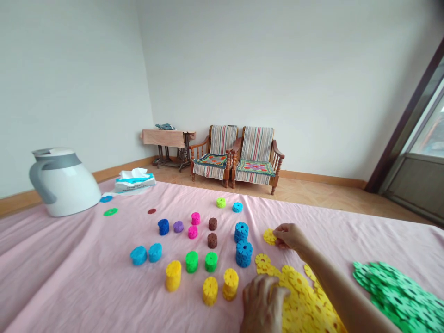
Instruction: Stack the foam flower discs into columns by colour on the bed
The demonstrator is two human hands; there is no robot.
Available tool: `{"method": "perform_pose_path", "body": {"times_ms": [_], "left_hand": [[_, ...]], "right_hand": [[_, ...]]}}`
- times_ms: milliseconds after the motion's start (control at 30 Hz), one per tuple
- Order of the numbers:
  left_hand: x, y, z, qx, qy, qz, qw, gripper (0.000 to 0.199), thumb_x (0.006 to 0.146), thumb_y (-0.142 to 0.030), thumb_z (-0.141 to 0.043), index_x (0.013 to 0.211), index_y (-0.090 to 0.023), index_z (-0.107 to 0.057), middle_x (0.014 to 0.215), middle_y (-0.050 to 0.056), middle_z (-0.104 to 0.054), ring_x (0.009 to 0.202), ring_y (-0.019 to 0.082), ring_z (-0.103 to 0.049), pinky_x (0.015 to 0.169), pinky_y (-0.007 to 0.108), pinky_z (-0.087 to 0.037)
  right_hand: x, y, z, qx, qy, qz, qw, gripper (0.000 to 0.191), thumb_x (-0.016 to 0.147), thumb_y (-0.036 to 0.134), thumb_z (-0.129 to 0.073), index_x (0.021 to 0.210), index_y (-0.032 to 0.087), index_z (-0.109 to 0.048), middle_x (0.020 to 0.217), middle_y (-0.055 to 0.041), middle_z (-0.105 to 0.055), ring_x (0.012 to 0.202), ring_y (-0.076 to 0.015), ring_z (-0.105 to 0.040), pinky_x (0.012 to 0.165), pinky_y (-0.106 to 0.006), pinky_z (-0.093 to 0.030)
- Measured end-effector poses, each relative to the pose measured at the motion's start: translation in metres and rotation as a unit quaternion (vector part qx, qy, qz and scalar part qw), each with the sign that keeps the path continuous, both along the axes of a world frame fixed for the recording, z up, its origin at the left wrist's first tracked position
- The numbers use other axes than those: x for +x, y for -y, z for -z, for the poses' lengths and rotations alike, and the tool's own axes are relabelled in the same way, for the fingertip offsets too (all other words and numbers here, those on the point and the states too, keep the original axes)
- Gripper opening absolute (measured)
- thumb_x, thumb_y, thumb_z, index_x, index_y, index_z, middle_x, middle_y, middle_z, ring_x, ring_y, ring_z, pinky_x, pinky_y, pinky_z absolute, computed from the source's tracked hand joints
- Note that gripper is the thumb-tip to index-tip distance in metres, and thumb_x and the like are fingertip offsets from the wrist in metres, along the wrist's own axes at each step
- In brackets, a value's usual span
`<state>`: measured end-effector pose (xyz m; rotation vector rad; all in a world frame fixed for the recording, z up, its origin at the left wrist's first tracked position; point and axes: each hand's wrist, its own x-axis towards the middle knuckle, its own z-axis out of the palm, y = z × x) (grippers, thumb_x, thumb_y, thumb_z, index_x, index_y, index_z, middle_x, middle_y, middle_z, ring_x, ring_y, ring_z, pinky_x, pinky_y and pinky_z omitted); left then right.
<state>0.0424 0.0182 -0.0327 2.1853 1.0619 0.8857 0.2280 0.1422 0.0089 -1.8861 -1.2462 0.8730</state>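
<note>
My right hand (287,236) reaches forward over the cloth, its fingers pinching a yellow notched plastic disc (269,237). Curved fingers of my left hand (262,300) rest at the left edge of a loose pile of yellow discs (305,303). Its fingers look apart, with nothing visible between them, though some tips are hidden. A loose yellow disc (262,262) lies just ahead of that hand. To its left stand yellow disc stacks (231,284). Blue disc stacks (243,253) stand between the yellow stacks and my right hand.
Green discs (402,291) are heaped at the right on the pink cloth (86,273). Shorter stacks in green (192,262), brown (212,240), pink (193,232) and other colours stand mid-table. A white jug (71,185) and tissue box (135,182) are at the left; chairs (256,152) stand beyond.
</note>
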Motion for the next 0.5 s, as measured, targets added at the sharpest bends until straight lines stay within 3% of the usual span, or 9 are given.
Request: {"method": "perform_pose_path", "body": {"times_ms": [133,233,400,500], "left_hand": [[0.0,0.001,-0.002,-0.002,-0.004,-0.001,1.0,0.049,0.068,-0.005,-0.044,0.108,-0.026,-0.061,0.119,0.004,-0.057,0.118,0.027,-0.044,0.099,0.047,-0.035],[0.0,0.002,-0.004,-0.01,-0.004,-0.001,1.0,0.047,0.068,-0.007,-0.045,0.108,-0.027,-0.061,0.119,0.004,-0.057,0.118,0.027,-0.044,0.099,0.047,-0.034],[-0.001,0.003,-0.011,-0.033,-0.022,0.003,0.999,0.04,0.071,-0.017,-0.055,0.11,-0.025,-0.061,0.123,0.005,-0.055,0.121,0.029,-0.041,0.101,0.047,-0.031],[-0.002,0.003,-0.014,-0.039,-0.035,0.014,0.999,0.04,0.072,-0.022,-0.058,0.112,-0.025,-0.06,0.124,0.006,-0.054,0.122,0.03,-0.04,0.101,0.047,-0.031]], "right_hand": [[0.005,-0.002,0.003,0.02,0.08,-0.013,0.996,0.013,0.073,0.021,-0.059,0.06,0.018,-0.059,0.048,-0.0014,-0.063,0.049,-0.0145,-0.062,0.05,-0.023,-0.047],[0.004,0.001,0.0,0.06,0.153,-0.04,0.986,0.006,0.071,0.02,-0.06,0.071,0.016,-0.065,0.065,-0.0058,-0.069,0.065,-0.0181,-0.065,0.063,-0.027,-0.048],[-0.009,0.012,-0.011,0.124,0.222,-0.15,0.956,0.044,0.061,0.014,-0.067,0.105,0.018,-0.066,0.104,-0.0084,-0.067,0.1,-0.0232,-0.059,0.091,-0.034,-0.042],[-0.016,0.017,-0.018,0.132,0.239,-0.208,0.939,0.045,0.059,0.009,-0.066,0.103,0.02,-0.068,0.108,-0.008,-0.067,0.104,-0.0241,-0.057,0.095,-0.036,-0.039]]}}
